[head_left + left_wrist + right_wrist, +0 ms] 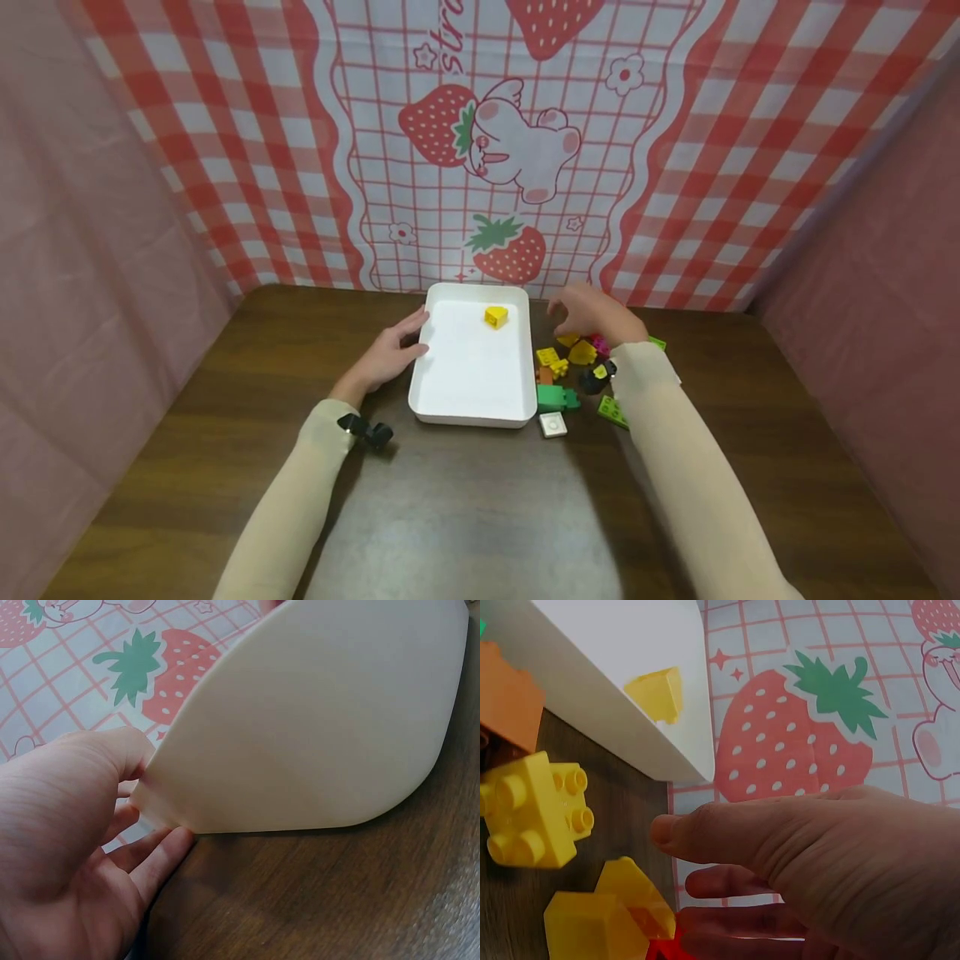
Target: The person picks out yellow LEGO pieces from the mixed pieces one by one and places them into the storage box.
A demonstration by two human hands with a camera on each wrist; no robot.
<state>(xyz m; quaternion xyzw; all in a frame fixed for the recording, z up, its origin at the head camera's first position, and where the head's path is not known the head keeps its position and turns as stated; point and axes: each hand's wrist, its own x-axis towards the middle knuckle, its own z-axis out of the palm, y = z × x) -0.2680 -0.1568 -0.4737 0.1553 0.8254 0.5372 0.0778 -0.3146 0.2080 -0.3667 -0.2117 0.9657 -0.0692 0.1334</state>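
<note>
My left hand [384, 354] rests against the left side of a white tray [472, 420], its fingertips touching the outer wall in the left wrist view. Inside the tray, toward the far right, lies a yellow wedge-shaped toy brick [496, 317]. Past the tray's right side, my right hand [594, 315] hovers over a group of building bricks with its fingers apart and nothing held. Yellow pieces [592, 922] lie just below its fingertips in the right wrist view, and a yellow studded brick [532, 814] sits farther left.
Right of the tray are a green brick [551, 397], an orange brick [544, 376], a white square piece [553, 425], a magenta piece [601, 346] and a light green studded plate [612, 411]. A checked strawberry cloth [495, 183] hangs behind the wooden table [225, 467].
</note>
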